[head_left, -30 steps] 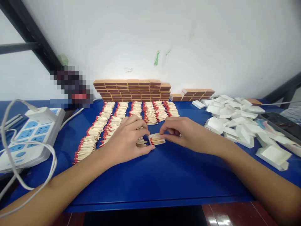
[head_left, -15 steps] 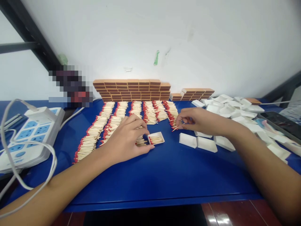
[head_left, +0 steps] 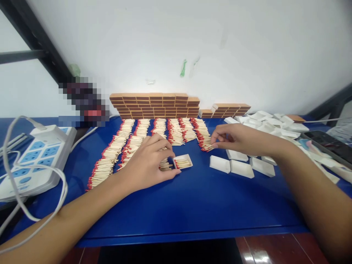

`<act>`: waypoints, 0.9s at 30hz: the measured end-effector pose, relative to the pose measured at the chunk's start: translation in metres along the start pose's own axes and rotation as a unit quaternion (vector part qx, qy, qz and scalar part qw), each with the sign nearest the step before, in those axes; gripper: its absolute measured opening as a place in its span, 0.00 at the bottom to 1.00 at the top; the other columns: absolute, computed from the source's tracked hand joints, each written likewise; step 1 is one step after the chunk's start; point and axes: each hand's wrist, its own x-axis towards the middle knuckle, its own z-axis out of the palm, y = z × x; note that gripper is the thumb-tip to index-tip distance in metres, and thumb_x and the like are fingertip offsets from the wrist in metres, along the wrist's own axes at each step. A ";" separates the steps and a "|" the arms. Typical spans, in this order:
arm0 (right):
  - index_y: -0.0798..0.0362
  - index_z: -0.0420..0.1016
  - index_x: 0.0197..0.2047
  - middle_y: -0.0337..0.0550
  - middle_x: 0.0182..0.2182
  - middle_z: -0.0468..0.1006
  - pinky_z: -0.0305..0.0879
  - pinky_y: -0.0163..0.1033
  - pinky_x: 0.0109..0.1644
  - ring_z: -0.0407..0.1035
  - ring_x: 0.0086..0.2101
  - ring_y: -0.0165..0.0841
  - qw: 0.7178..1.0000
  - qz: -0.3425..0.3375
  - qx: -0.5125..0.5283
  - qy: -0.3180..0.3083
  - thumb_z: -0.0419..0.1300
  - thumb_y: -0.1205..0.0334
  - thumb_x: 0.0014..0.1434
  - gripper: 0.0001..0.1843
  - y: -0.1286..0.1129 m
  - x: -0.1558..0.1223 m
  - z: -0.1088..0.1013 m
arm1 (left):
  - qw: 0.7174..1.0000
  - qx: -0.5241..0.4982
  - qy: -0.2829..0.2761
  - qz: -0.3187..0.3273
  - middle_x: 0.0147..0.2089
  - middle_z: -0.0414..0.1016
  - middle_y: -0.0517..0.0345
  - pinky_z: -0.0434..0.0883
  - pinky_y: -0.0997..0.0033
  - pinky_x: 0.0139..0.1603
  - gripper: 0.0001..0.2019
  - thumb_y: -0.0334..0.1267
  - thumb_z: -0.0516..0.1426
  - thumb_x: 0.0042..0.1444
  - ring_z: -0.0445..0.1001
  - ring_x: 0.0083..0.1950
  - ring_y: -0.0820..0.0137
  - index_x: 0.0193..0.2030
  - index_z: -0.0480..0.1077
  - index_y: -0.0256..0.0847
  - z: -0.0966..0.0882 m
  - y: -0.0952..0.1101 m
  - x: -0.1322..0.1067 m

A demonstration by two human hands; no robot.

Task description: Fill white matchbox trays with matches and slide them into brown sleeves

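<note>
The left hand (head_left: 150, 159) spans the small white tray (head_left: 189, 158) at front centre, pinching its left end between thumb and forefinger and hiding parts of the middle match rows. The right hand (head_left: 229, 138), thumb and forefinger close together, meets the rightmost match row (head_left: 202, 135); whether a stick is gripped cannot be told. Beyond: loose trays (head_left: 242, 168), partly covered by the right forearm; stacked matchboxes (head_left: 156, 105) along the wall; a power strip (head_left: 35, 157), far left. Pale matches (head_left: 183, 163) lie lengthwise in the tray, red heads leftward.
</note>
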 end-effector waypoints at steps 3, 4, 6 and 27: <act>0.48 0.79 0.39 0.41 0.31 0.78 0.59 0.39 0.32 0.67 0.30 0.34 0.998 -0.037 0.038 0.019 0.61 0.37 0.68 0.22 -0.016 0.003 0.009 | 1.000 -0.002 0.002 0.003 0.48 0.81 0.51 0.71 0.50 0.57 0.11 0.47 0.70 0.61 0.74 0.53 0.56 0.43 0.80 0.42 0.001 0.000 0.000; 0.48 0.79 0.39 0.41 0.31 0.78 0.60 0.39 0.33 0.68 0.30 0.34 0.997 -0.050 0.047 0.030 0.61 0.39 0.69 0.21 -0.023 0.003 0.013 | 1.000 -0.003 0.003 0.003 0.48 0.81 0.51 0.71 0.50 0.57 0.11 0.46 0.70 0.61 0.74 0.53 0.56 0.43 0.80 0.42 0.001 0.000 0.000; 0.48 0.79 0.39 0.40 0.30 0.77 0.61 0.39 0.35 0.68 0.31 0.34 0.994 -0.076 0.052 0.052 0.61 0.44 0.71 0.17 -0.039 0.003 0.021 | 1.000 -0.003 0.003 0.004 0.48 0.81 0.51 0.71 0.50 0.57 0.12 0.46 0.70 0.61 0.74 0.53 0.56 0.44 0.80 0.42 0.002 0.000 0.000; 0.47 0.83 0.40 0.41 0.29 0.75 0.58 0.40 0.31 0.67 0.28 0.35 0.997 0.027 -0.065 0.027 0.65 0.40 0.62 0.19 -0.002 -0.001 -0.003 | 1.000 -0.006 0.011 0.013 0.48 0.81 0.50 0.71 0.50 0.58 0.12 0.46 0.70 0.61 0.74 0.53 0.57 0.43 0.80 0.40 0.003 -0.002 -0.002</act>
